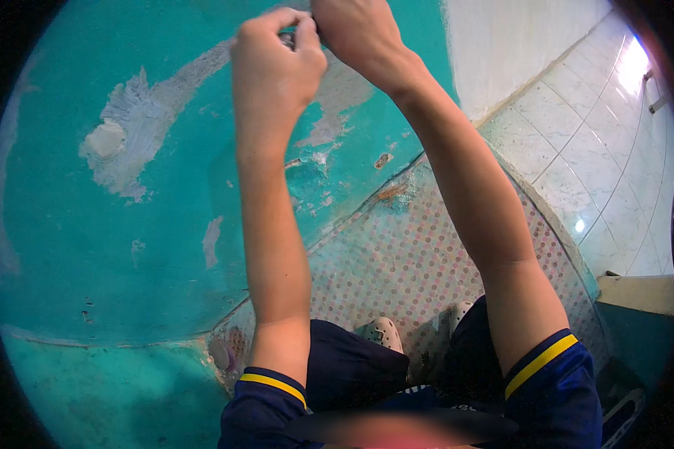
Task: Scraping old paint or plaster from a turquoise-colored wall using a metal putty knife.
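Both my arms reach up toward a teal wall (165, 284) with peeling paint. My left hand (279, 63) is closed, its thumb and bent index finger pressed toward each other. In the gap between them shows a small dark, metallic-looking thing (287, 40), mostly hidden, so I cannot make out its kind. My right hand (356, 30) is right beside the left, at the top edge of the picture. Only its back and wrist show; the fingers are hidden or cut off. A bare grey patch (344, 97) of wall lies just below the hands.
Another scraped patch (138, 127) with a pale lump (106, 141) is on the wall at left. Below me lies a dotted floor (397, 247), with my beige clogs (384, 333) on it. A ledge separates it from white floor tiles (577, 142) at right.
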A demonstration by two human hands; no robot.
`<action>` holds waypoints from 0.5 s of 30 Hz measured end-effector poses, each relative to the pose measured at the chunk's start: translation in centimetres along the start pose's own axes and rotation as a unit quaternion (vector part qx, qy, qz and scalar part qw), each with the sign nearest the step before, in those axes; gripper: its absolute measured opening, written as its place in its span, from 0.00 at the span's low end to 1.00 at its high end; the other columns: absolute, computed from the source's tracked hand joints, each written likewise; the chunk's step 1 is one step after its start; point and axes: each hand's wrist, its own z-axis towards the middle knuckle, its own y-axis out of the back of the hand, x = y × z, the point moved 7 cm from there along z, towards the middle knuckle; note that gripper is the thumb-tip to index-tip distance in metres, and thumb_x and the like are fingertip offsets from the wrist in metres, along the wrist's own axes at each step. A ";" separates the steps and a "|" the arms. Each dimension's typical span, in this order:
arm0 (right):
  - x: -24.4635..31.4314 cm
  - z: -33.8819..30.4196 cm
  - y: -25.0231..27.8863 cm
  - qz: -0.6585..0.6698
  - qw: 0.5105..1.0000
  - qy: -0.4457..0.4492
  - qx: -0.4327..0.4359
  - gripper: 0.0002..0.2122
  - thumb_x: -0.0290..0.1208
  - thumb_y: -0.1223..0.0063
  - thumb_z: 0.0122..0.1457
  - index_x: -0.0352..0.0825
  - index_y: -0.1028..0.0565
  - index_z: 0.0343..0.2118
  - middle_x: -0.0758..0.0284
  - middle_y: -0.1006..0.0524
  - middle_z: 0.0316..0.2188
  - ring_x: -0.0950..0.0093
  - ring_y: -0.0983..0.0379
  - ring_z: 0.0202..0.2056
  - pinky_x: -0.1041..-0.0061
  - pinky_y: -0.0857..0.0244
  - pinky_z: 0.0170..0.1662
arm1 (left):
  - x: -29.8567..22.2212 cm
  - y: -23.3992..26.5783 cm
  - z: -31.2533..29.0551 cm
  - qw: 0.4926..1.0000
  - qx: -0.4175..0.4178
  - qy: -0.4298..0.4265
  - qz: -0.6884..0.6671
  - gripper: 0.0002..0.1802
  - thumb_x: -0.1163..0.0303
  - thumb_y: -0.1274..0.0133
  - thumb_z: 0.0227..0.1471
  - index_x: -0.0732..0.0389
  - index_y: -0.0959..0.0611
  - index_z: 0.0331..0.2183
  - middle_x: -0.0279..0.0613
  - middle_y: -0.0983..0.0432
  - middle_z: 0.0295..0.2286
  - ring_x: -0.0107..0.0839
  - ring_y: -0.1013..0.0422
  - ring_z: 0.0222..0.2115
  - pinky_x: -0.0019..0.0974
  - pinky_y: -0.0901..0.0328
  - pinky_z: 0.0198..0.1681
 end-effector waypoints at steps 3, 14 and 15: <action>-1.3 -0.6 -1.2 -0.052 0.998 -0.032 -0.013 0.11 0.27 0.45 0.54 0.26 0.26 0.19 0.56 0.28 0.16 0.66 0.29 0.17 0.70 0.34 0.20 | -0.1 0.1 -0.7 0.999 0.009 -0.043 -0.018 0.13 0.68 0.45 0.51 0.69 0.17 0.34 0.40 0.24 0.20 0.21 0.33 0.19 0.31 0.36 0.25; 1.3 -1.4 -0.1 -0.065 0.996 0.063 -0.002 0.06 0.25 0.46 0.44 0.27 0.24 0.20 0.49 0.23 0.26 0.53 0.23 0.30 0.61 0.28 0.29 | -0.1 0.7 -1.0 1.000 0.001 -0.013 0.021 0.13 0.72 0.42 0.45 0.70 0.17 0.33 0.45 0.24 0.19 0.26 0.29 0.19 0.33 0.35 0.25; 1.5 -1.3 -0.1 -0.064 0.996 0.061 0.000 0.06 0.25 0.46 0.44 0.27 0.24 0.20 0.49 0.23 0.26 0.53 0.23 0.30 0.61 0.28 0.29 | 0.2 1.2 -1.1 0.999 0.004 -0.016 0.033 0.12 0.71 0.42 0.45 0.70 0.17 0.33 0.45 0.24 0.18 0.26 0.29 0.19 0.33 0.35 0.25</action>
